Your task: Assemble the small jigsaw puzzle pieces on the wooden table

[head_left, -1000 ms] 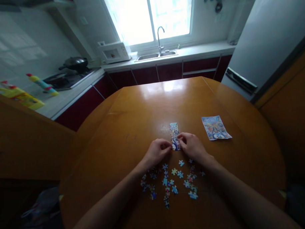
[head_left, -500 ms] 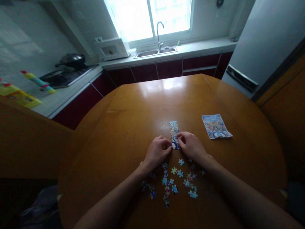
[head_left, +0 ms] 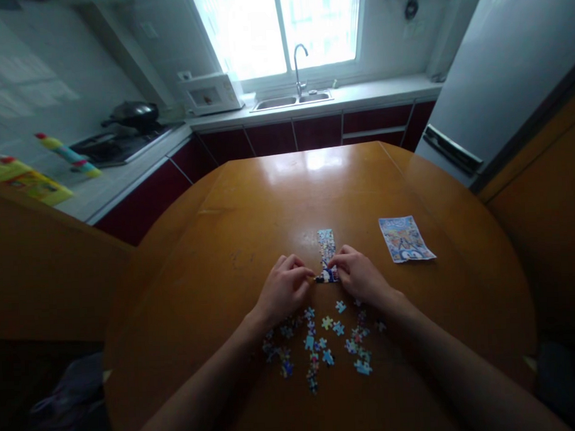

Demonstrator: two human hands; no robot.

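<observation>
A narrow strip of joined jigsaw puzzle point(head_left: 326, 242) lies upright before me on the wooden table. At its lower left corner sits a small dark puzzle piece point(head_left: 319, 279), pinched by the fingertips of my left hand point(head_left: 285, 286). My right hand point(head_left: 360, 274) is closed, its thumb and fingertips pressed on the strip's lower right part and covering some of it. Loose puzzle pieces point(head_left: 327, 322) are scattered between my forearms, several of them in rough columns; my left wrist hides a few.
A creased picture sheet point(head_left: 406, 239) lies to the right on the wooden table point(head_left: 268, 210). Beyond the table are a counter with a sink point(head_left: 290, 101), a microwave point(head_left: 211, 94) and a wok point(head_left: 133, 114) on the stove. A fridge point(head_left: 494, 76) stands at the right.
My left hand has shifted slightly left, and a dark piece now shows at the strip's lower left corner. My right fingertips have moved left onto the strip.
</observation>
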